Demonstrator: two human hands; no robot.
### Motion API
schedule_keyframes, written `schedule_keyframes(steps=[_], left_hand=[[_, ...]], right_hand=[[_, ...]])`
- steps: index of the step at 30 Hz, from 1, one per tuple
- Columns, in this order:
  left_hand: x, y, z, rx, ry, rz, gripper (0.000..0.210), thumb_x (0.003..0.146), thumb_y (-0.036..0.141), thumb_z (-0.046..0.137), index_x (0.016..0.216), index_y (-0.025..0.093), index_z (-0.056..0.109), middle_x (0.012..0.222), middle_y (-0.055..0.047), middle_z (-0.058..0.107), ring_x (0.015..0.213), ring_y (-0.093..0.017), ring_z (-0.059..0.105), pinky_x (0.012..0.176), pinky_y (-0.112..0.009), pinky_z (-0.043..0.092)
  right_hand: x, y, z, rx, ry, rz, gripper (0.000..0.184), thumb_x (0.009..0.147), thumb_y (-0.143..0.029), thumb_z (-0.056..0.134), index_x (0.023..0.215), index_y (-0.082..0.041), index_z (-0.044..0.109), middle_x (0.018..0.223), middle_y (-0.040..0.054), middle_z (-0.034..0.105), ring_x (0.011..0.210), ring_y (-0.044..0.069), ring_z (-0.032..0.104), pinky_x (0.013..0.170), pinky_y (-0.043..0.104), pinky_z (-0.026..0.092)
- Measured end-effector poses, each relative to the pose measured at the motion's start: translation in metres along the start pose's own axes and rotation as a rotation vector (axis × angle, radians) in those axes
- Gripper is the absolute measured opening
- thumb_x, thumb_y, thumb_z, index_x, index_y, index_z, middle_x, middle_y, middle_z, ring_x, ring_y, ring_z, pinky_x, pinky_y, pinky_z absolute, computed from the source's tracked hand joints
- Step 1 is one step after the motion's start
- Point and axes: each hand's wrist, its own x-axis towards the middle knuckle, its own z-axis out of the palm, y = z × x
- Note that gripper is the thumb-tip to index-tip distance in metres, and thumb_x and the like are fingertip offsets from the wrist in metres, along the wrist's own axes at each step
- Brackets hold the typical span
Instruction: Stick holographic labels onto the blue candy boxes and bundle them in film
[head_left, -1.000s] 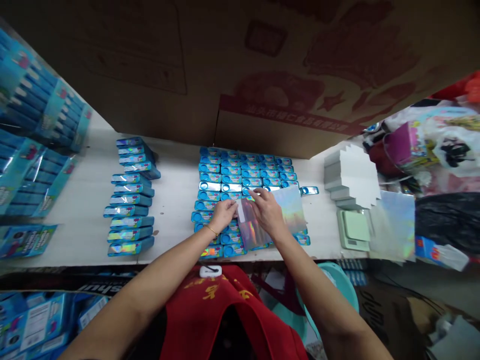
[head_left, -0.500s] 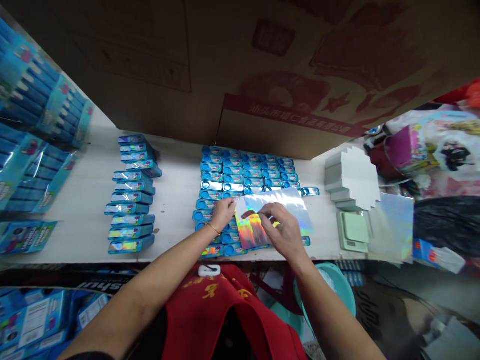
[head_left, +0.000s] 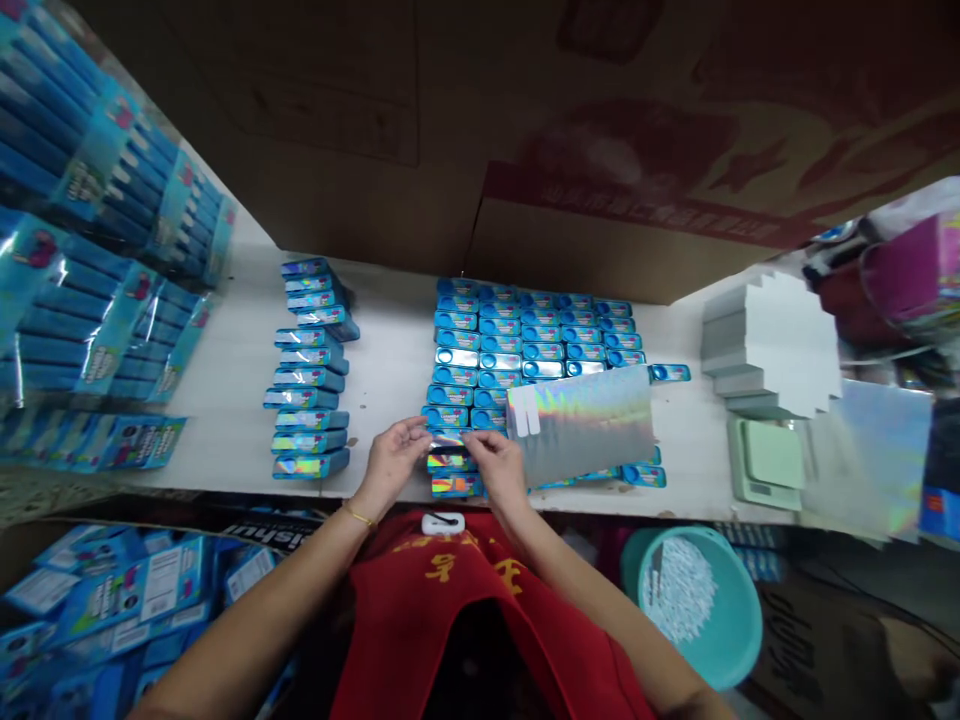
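Observation:
Both my hands are over the near left part of the rows of small blue tins [head_left: 457, 377]. Between them is a small shiny sticker [head_left: 448, 451], dark along one edge, over a tin. My right hand [head_left: 499, 467] pinches its right end. The fingers of my left hand [head_left: 394, 462] are closed at its left end; the exact contact is too small to see. Right of my right hand, a silvery rainbow sticker sheet [head_left: 589, 425] rests across the tins, with white blank strips at its left end.
A large cardboard box [head_left: 360, 190] stands behind the tins. Stacked blue boxes [head_left: 311, 395] are at left. White card stacks [head_left: 780, 340], a pale green scale [head_left: 765, 465] and more shiny sheets [head_left: 862, 450] lie at right. A turquoise basin [head_left: 739, 640] with white pieces is below.
My right hand has left the sheet with a sticker and moved left to beside my left hand. My left hand has let go of the sheet, which now lies on the tins. The view has shifted.

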Motion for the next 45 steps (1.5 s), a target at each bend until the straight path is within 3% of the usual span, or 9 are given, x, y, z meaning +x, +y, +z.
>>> schedule_keyframes(steps=[5,19,23,26,29,31,35,39,45], left_hand=[[0.01,-0.023,-0.023,0.129,0.077,0.072,0.04,0.061,0.029,0.066,0.097,0.014,0.058,0.08,-0.002,0.06,0.071,-0.012,0.057,0.067,-0.024,0.047],[0.029,-0.049,-0.015,0.079,0.026,0.103,0.039,0.064,0.028,0.062,0.099,0.014,0.054,0.074,0.001,0.057,0.065,-0.01,0.056,0.066,-0.024,0.046],[0.025,-0.058,-0.023,0.213,0.097,0.092,0.033,0.065,0.028,0.059,0.096,0.015,0.057,0.076,-0.001,0.059,0.066,-0.013,0.058,0.065,-0.027,0.047],[0.017,-0.041,-0.021,0.419,0.187,0.244,0.024,0.073,0.028,0.052,0.092,0.018,0.06,0.084,-0.004,0.061,0.074,-0.015,0.057,0.068,-0.027,0.046],[0.015,-0.006,0.002,0.528,0.092,0.458,0.025,0.079,0.029,0.047,0.099,0.02,0.06,0.097,-0.006,0.059,0.088,-0.017,0.056,0.077,-0.028,0.045],[0.022,0.017,0.029,0.544,-0.032,0.542,0.03,0.079,0.029,0.05,0.106,0.021,0.058,0.105,-0.007,0.058,0.098,-0.018,0.053,0.085,-0.03,0.042],[0.051,0.032,0.09,0.442,-0.25,0.454,0.037,0.069,0.029,0.062,0.105,0.019,0.059,0.102,-0.006,0.061,0.092,-0.019,0.056,0.078,-0.029,0.046],[0.069,0.019,0.13,0.205,-0.305,0.126,0.015,0.071,0.026,0.057,0.078,0.013,0.06,0.064,0.0,0.058,0.058,-0.012,0.055,0.052,-0.022,0.046],[0.063,0.009,0.142,0.137,-0.259,0.081,0.016,0.072,0.029,0.055,0.071,0.014,0.056,0.056,0.003,0.053,0.05,-0.009,0.052,0.048,-0.021,0.046]], right_hand=[[-0.008,0.015,0.021,-0.241,0.047,-0.25,0.018,0.075,-0.031,0.054,0.067,-0.018,0.065,0.064,0.0007,0.056,0.061,0.013,0.051,0.06,0.025,0.041],[0.003,0.034,0.015,-0.867,0.101,-0.522,0.019,0.084,-0.026,0.045,0.083,-0.017,0.063,0.078,0.0067,0.059,0.078,0.02,0.05,0.073,0.031,0.037],[-0.004,0.029,0.002,-1.133,-0.083,-0.646,0.03,0.084,-0.02,0.042,0.109,-0.02,0.056,0.084,0.0083,0.056,0.077,0.021,0.047,0.068,0.033,0.034],[-0.01,0.022,-0.006,-1.304,-0.245,-0.69,0.042,0.081,-0.017,0.044,0.122,-0.026,0.048,0.087,0.009,0.055,0.076,0.022,0.045,0.065,0.034,0.032],[-0.006,0.01,-0.022,-1.257,-0.25,-0.723,0.036,0.082,-0.019,0.042,0.117,-0.025,0.053,0.088,0.0083,0.055,0.077,0.021,0.046,0.067,0.034,0.034],[0.007,-0.004,-0.043,-1.12,-0.127,-0.777,0.034,0.084,-0.019,0.039,0.113,-0.024,0.056,0.091,0.008,0.055,0.08,0.02,0.047,0.07,0.033,0.037],[0.052,-0.035,-0.094,-1.009,0.185,-0.814,0.034,0.086,-0.019,0.037,0.115,-0.022,0.055,0.101,0.009,0.053,0.089,0.021,0.047,0.078,0.035,0.038],[0.091,-0.037,-0.121,-1.238,-0.02,-0.87,0.031,0.085,-0.021,0.044,0.113,-0.022,0.056,0.106,0.0094,0.054,0.088,0.021,0.046,0.077,0.035,0.038],[0.093,-0.012,-0.13,-1.285,-0.184,-0.958,0.029,0.084,-0.015,0.043,0.11,-0.017,0.056,0.111,0.0111,0.055,0.091,0.02,0.047,0.077,0.032,0.039]])
